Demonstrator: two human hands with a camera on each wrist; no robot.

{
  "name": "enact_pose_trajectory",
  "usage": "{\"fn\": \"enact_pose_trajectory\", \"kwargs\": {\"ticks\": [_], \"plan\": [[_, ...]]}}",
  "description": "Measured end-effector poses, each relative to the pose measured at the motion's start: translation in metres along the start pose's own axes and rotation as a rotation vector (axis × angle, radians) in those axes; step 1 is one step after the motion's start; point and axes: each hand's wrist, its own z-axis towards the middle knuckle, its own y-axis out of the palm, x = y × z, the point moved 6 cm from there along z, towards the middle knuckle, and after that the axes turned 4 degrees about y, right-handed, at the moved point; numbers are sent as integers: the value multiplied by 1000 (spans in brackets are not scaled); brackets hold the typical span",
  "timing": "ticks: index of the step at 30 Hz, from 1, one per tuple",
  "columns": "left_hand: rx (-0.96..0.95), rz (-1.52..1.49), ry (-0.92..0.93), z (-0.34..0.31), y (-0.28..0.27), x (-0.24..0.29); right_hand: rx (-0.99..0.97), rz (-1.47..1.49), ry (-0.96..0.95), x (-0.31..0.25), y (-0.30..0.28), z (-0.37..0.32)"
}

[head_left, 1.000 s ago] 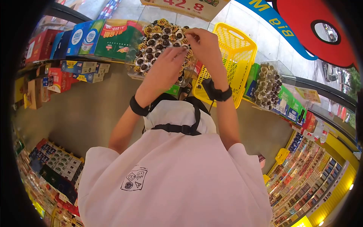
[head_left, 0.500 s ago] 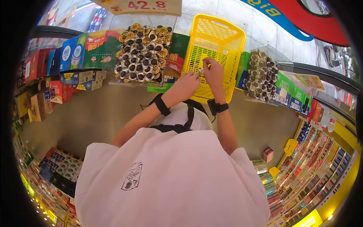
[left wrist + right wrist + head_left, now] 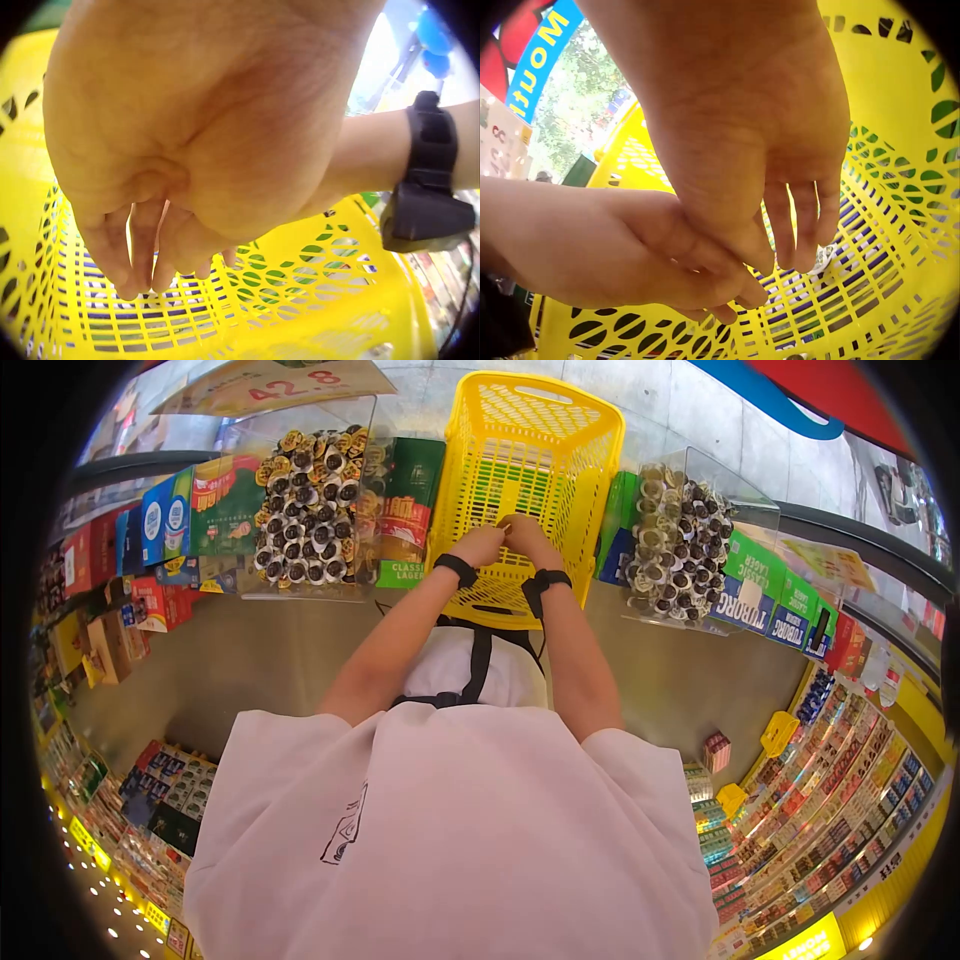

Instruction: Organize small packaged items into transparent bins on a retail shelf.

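Both hands are together over a yellow plastic basket (image 3: 616, 445) with perforated walls. My left hand (image 3: 480, 546) comes in from the left; in the left wrist view its fingers (image 3: 142, 255) hang loosely downward, with light showing between them. The fingertips of my left hand meet my right hand (image 3: 530, 540) near its thumb. In the right wrist view, the fingers (image 3: 802, 225) of my right hand point down, slightly apart. Nothing shows in either hand. A small whitish cup (image 3: 823, 259) appears just past the right fingertips, against the basket's slatted bottom.
Left of the basket, a clear bin holds small cups with dark round centres (image 3: 310, 525) under a price sign (image 3: 290, 385). A similar heap of cups (image 3: 680, 545) fills a bin on the right. Green beer cartons (image 3: 408, 510) flank the basket; stocked shelves (image 3: 820, 810) curve behind.
My hands have moved from the left heap of cups to over the basket, and then closer together. The view has shifted, bringing the basket nearer the centre.
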Motion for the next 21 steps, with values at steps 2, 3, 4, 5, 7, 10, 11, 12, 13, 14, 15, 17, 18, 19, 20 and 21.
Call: {"fn": "enact_pose_trajectory", "kwargs": {"ticks": [2,3,4,5,7,10,11,12,13,14,15,17,18,19,20,21], "plan": [[-50,-12,-19,12,17,-17,-163,-152,60,14,22,9],[-74,-45,-67,13,23,-23,-264,-63,134,21,33,9],[-97,-79,-116,15,30,-28,-271,-64,134,23,39,8],[-94,-80,-122,19,33,-31,-407,-1,270,30,52,6],[-229,-49,-277,12,36,-33,-643,-38,355,43,76,2],[-288,-50,-423,8,42,-43,-633,52,298,54,95,-2],[-290,-48,-426,8,44,-47,-635,54,297,58,100,-2],[-317,-22,-417,8,55,-55,-614,42,278,59,101,-3],[-343,2,-407,7,65,-61,-594,27,260,62,104,-3],[-343,0,-410,8,73,-69,-597,26,258,64,106,0],[-332,-5,-429,6,80,-76,-581,-15,192,67,111,5],[-327,-12,-447,3,87,-76,-630,14,263,53,96,-9],[-364,-23,-451,0,89,-76,-634,16,265,53,98,-10],[-403,-33,-455,-4,91,-75,-630,20,269,53,101,-11],[-405,-30,-456,-5,90,-74,-622,24,270,51,102,-8],[-415,-27,-458,-5,100,-79,-622,27,269,47,101,-10]]}}
